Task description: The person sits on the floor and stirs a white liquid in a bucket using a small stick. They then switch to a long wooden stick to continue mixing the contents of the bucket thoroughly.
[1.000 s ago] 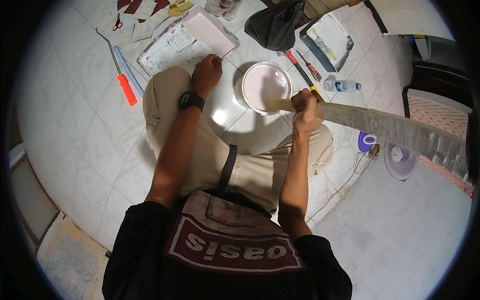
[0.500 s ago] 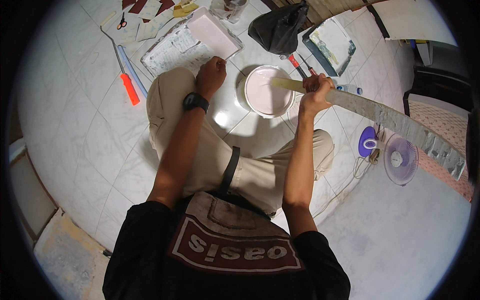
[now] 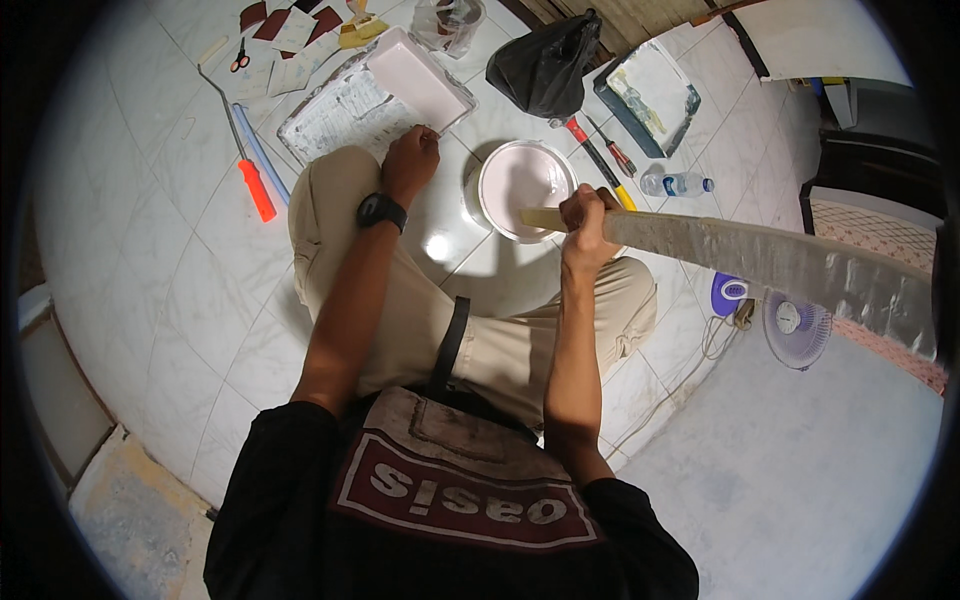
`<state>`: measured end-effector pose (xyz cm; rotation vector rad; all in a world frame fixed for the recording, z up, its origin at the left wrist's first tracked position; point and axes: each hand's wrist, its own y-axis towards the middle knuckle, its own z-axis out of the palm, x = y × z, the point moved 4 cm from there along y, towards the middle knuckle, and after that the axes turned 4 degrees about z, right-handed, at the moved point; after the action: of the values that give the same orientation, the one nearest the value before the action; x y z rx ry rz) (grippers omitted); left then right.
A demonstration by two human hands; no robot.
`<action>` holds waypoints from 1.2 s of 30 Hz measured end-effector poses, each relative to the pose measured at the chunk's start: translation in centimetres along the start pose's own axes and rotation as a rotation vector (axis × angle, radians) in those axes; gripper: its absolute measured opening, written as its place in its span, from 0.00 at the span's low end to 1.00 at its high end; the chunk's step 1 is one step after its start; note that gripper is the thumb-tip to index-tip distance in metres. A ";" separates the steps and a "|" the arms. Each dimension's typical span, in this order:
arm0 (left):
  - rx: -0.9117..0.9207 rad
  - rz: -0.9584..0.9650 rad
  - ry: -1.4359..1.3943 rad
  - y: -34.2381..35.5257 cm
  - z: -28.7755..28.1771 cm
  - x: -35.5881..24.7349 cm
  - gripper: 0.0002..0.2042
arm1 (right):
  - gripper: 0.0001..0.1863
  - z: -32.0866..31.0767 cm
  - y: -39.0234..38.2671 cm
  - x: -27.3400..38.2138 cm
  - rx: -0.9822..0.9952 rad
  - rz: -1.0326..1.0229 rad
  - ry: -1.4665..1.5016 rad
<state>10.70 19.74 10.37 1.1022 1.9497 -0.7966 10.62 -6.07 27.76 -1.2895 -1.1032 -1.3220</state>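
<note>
My right hand grips a long, flat, paint-streaked stick, whose pale narrow end dips into the white bucket of pale pink paint. The stick's broad far part stretches out to the right, above the floor. My left hand is closed beside the near right edge of the paint tray, over my bent knee; what its fingers hold, if anything, is hidden. The tray has pink paint at one end and white smears at the other.
A black plastic bag, a second tray, screwdriver, red-yellow handled tool and bottle lie beyond the bucket. Left are an orange-handled roller frame, scissors and sandpaper pieces. A purple fan sits right.
Over the last half second my right hand has moved left and down, and the stick's tip has shifted left within the bucket. My left hand sits slightly lower in the picture.
</note>
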 end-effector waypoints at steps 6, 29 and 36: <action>-0.014 0.046 0.003 0.1 0.5 0.6 0.12 | 0.16 2.2 3.4 -0.8 -0.079 -0.091 0.266; -0.022 0.027 0.000 0.5 0.7 0.9 0.10 | 0.19 -1.8 0.7 -0.7 -0.097 -0.012 0.204; -0.046 0.064 -0.019 0.2 0.8 0.7 0.11 | 0.15 -0.4 3.9 -2.2 -0.175 -0.101 0.380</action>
<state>10.93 19.46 9.31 1.1200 1.8981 -0.7219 14.41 -6.90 25.49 -1.0552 -0.8080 -1.6875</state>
